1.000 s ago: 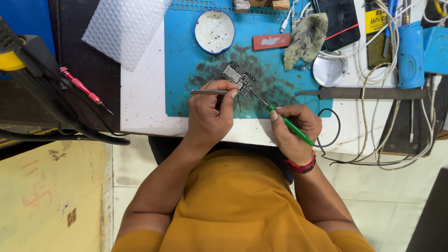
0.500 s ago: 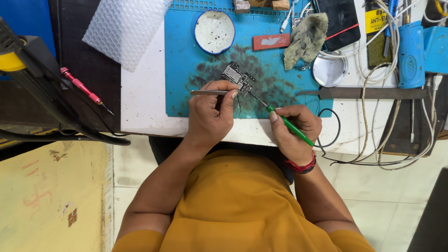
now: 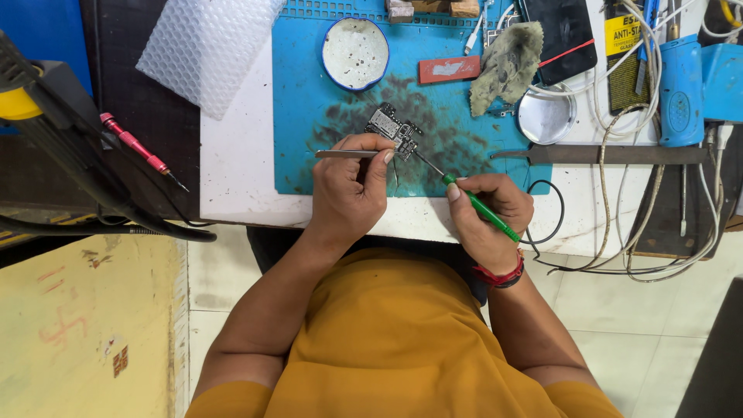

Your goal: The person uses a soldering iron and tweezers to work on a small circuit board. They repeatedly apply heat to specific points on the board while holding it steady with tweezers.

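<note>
A small circuit board (image 3: 393, 128) lies on the blue work mat (image 3: 309, 93), over a dark stained patch. My left hand (image 3: 352, 190) is closed on metal tweezers (image 3: 340, 154) that run sideways, their tips near the board's lower edge. My right hand (image 3: 487, 217) grips a green-handled tool (image 3: 484, 209); its thin metal tip reaches up and left to the board's right side.
On the mat are a round white dish (image 3: 354, 53), a red block (image 3: 449, 70) and a grey cloth (image 3: 503, 66). Bubble wrap (image 3: 205, 50) lies left, a red screwdriver (image 3: 139, 151) on the dark mat. Cables, a metal file (image 3: 604, 153) and blue devices (image 3: 681, 77) crowd the right.
</note>
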